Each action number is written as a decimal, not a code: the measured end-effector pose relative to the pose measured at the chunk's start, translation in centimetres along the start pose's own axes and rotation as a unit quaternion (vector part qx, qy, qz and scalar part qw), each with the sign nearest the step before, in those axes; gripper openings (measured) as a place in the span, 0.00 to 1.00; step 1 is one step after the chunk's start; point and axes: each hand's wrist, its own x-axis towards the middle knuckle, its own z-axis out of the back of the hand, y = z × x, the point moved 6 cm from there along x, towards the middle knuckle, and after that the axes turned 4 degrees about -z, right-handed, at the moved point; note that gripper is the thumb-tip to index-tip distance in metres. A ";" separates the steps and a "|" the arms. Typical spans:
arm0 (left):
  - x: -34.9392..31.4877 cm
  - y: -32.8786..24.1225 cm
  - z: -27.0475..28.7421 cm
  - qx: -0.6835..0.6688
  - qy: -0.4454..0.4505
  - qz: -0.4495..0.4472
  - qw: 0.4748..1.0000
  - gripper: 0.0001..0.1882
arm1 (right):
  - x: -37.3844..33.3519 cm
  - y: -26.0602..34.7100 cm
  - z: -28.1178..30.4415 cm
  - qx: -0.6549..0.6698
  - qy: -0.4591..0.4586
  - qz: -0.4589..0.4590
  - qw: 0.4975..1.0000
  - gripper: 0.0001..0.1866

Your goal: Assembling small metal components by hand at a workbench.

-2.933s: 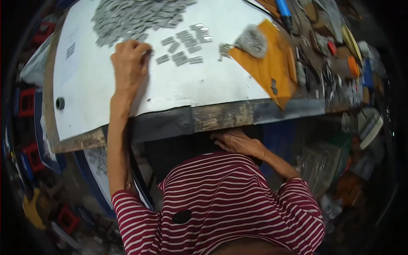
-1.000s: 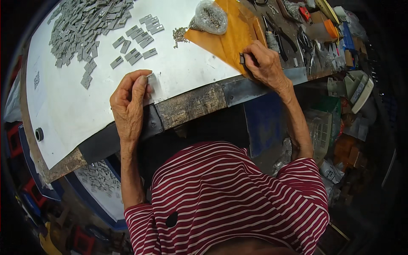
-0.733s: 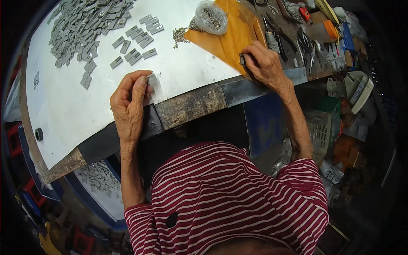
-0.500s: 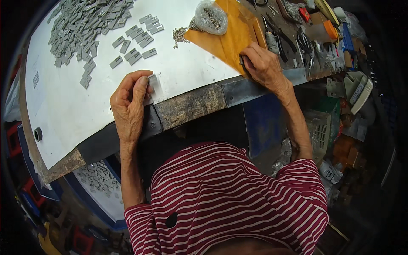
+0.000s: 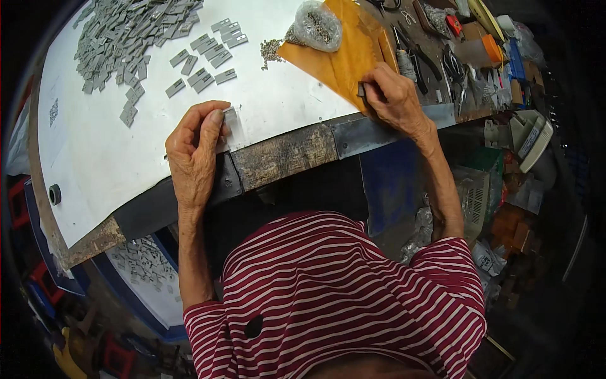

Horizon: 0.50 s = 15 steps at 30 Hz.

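Note:
My left hand (image 5: 194,142) is closed near the front edge of the table, pinching a small grey piece (image 5: 230,114) between thumb and fingers. The fingers partly cover that piece. Above the lower tip of an orange-yellow envelope (image 5: 341,79), my right hand (image 5: 396,100) is curled round a small dark object (image 5: 362,90); only its end shows, and its kind cannot be made out. Several flat grey rectangular pieces with slots (image 5: 203,47) lie in loose rows beyond my left hand. A big heap of similar pieces (image 5: 126,38) covers the far left.
A clear plastic bag of small metal parts (image 5: 317,26) rests on the envelope, with a loose pile of them (image 5: 271,52) beside it. Pliers (image 5: 424,60) and other tools crowd the right side. A black ring (image 5: 55,194) sits near the left edge. Below stands a blue-rimmed tray (image 5: 117,284).
Both hands stay almost in place. The right hand's fingers have shifted slightly round the dark object. The whole view has moved a little.

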 end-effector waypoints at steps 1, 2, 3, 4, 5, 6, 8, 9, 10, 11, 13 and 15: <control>0.0 0.0 0.0 -0.001 0.000 0.000 1.000 0.09 | 0.0 -0.2 0.4 0.032 -0.007 -0.024 0.999 0.05; 0.1 0.0 0.0 -0.008 -0.001 0.001 1.000 0.09 | 0.0 -0.4 0.7 0.064 -0.013 -0.049 0.997 0.05; 0.1 0.0 0.0 -0.015 -0.001 0.001 1.000 0.09 | -0.1 -0.6 1.0 0.065 -0.027 -0.058 0.996 0.02; 0.1 -0.1 0.0 -0.014 -0.003 0.001 1.000 0.09 | 0.0 -0.3 1.1 0.066 -0.027 -0.056 0.996 0.02; 0.1 -0.1 0.1 -0.018 -0.009 -0.004 1.000 0.09 | -0.2 -1.0 0.8 0.186 -0.020 -0.146 0.971 0.01; 0.1 -0.2 0.1 -0.021 -0.016 -0.008 1.000 0.09 | -0.5 -1.5 0.4 0.303 -0.012 -0.233 0.924 0.01; 0.1 -0.2 0.2 -0.041 -0.017 0.001 0.999 0.08 | 0.1 -0.3 0.4 0.353 0.022 -0.288 0.890 0.04; 0.1 -0.2 0.2 -0.063 -0.015 0.010 0.998 0.08 | 0.5 0.3 -0.2 0.435 0.030 -0.291 0.851 0.04; 0.0 0.0 0.2 -0.088 -0.016 0.011 0.996 0.08 | 0.9 1.0 -0.7 0.514 0.039 -0.292 0.806 0.05; 0.0 0.1 0.2 -0.090 -0.016 0.015 0.996 0.08 | 1.2 1.8 -1.4 0.580 0.055 -0.316 0.749 0.06; 0.0 0.1 0.1 -0.092 -0.020 0.024 0.995 0.08 | 2.1 3.4 -2.6 0.630 0.075 -0.316 0.705 0.06; 0.0 0.2 0.2 -0.107 -0.011 0.028 0.994 0.08 | 3.1 5.0 -4.1 0.704 0.105 -0.309 0.631 0.06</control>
